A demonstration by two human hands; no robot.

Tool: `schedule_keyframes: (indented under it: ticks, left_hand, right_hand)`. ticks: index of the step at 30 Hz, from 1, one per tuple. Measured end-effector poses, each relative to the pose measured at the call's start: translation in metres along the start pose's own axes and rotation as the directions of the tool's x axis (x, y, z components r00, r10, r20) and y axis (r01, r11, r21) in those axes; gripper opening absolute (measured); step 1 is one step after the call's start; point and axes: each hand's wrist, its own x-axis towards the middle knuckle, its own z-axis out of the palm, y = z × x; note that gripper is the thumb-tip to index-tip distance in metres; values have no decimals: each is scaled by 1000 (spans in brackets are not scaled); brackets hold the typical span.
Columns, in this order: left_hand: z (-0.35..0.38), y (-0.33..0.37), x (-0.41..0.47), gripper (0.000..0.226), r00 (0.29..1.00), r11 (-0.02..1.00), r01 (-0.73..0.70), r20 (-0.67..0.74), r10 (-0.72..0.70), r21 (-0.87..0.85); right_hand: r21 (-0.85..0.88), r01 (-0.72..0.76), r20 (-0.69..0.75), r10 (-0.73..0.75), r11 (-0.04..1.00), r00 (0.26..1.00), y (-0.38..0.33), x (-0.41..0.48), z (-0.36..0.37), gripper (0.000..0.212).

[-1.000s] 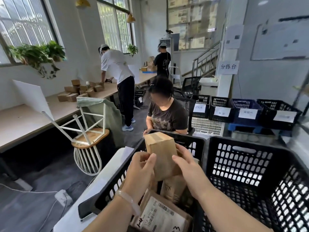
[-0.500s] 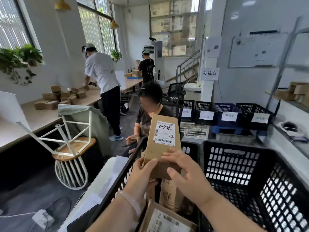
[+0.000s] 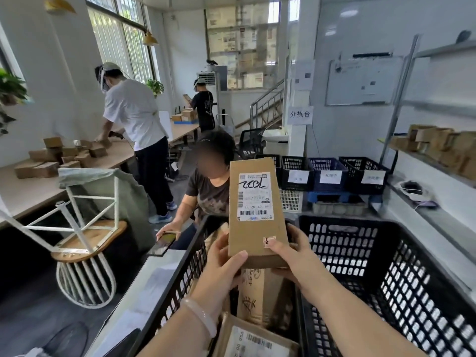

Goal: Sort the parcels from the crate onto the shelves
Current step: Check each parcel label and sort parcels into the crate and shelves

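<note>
I hold a tall brown cardboard parcel [image 3: 255, 228] upright above the left black crate [image 3: 180, 274]. Its white shipping label with a handwritten number faces me. My left hand [image 3: 224, 264] grips its lower left edge, thumb on the front. My right hand [image 3: 291, 256] grips the lower right corner, thumb near a small red sticker. More brown parcels [image 3: 257, 338] lie in the crate below. A metal shelf [image 3: 438, 150] at the right carries several brown boxes.
A second black crate [image 3: 386, 266] stands to the right of the first. A seated person [image 3: 206, 186] faces me just beyond the crates, holding a phone. Labelled bins [image 3: 327, 173] line the wall. An upturned stool [image 3: 85, 240] and a long table are at left.
I have lifted the parcel up out of the crate and turned its label toward me. My view has swung right, bringing the shelf into sight.
</note>
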Motion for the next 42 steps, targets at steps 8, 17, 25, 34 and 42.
schedule_keyframes:
  ticks: [8,17,25,34,42]
  left_hand:
    - [-24,34,10,87,827,504,-374,35,561,778]
    - [-33,61,29,97,868,353,-495,473,153,794]
    - [-35,48,30,89,880,524,-475,366,304,707]
    - [-3,63,16,50,923,875,-378,197,331,302]
    - [54,50,-5,57,884,910,-371,370,285,185]
  right_hand:
    - [-261,265,-38,-284,928,958,-46,5,-20,91]
    - [-460,399,128,-385,794,914,-72,-4,-12,82]
    - [-492,450,-9,-522,745,853,-79,-15,-2,71]
    - [-410,405,-88,-477,817,874,-25,-48,26,102]
    - [-456,353,-259,-501,817,826,-18,-90,-8,90]
